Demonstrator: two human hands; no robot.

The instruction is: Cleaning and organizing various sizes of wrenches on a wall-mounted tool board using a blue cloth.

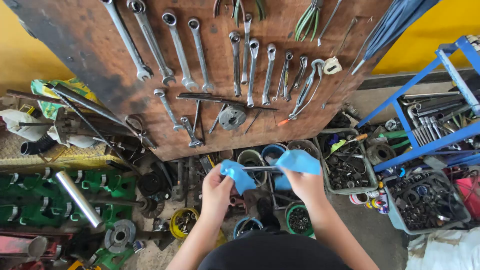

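Observation:
My left hand (216,190) and my right hand (306,184) are held up in front of me, low in the head view. Between them runs a thin metal tool (262,169), lying level, its ends wrapped in a blue cloth (299,161). My left hand pinches the cloth over one end. My right hand grips the cloth bunched over the other end. Only the bare middle of the tool shows. Behind my hands stands a brown wooden tool board (100,55) hung with several wrenches (176,47).
Small tubs of nuts and bolts (299,219) sit on the floor below my hands. A grey crate of metal parts (346,172) is to the right, beside a blue rack (425,145). Green crates (30,200) and a shiny tube (79,199) lie left.

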